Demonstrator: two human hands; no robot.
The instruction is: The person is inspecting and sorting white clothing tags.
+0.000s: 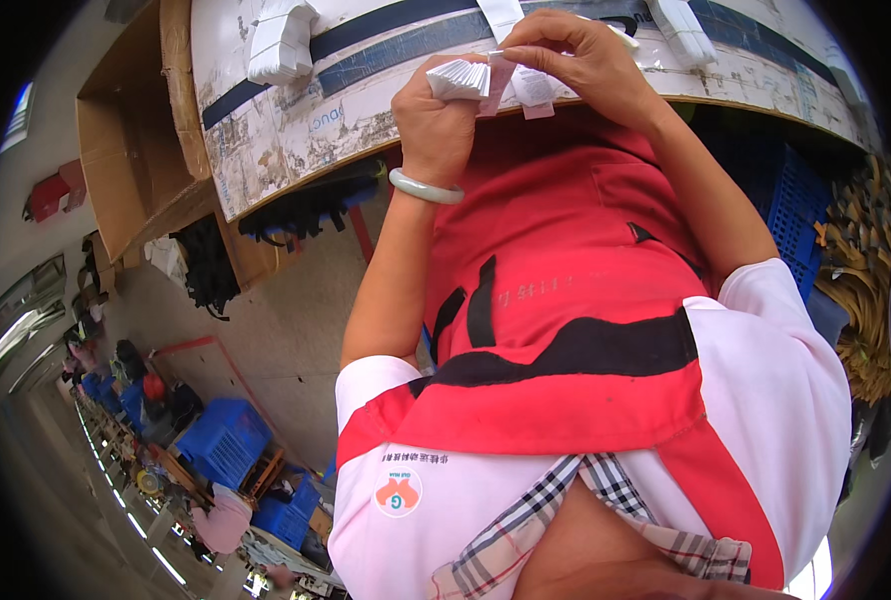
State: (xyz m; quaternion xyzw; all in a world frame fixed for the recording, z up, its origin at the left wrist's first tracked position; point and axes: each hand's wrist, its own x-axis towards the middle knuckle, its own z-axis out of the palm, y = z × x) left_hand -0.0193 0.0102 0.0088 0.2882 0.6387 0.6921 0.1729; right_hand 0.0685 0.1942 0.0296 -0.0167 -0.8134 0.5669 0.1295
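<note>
My left hand, a pale bangle on its wrist, is closed round a fanned stack of folded white paper slips. Beside it, at the table's near edge, my right hand pinches the end of a thin whitish slip against the left fingers. A pinkish slip hangs between the hands. Another small white printed slip shows below the right fingers. On the table lie a bundle of white slips to the left and a second bundle to the right. A white strip lies beyond my hands.
The worn white table has dark tape bands across it. An open cardboard box stands at its left end. Black straps hang below the edge. At right are a blue crate and piled brown strips.
</note>
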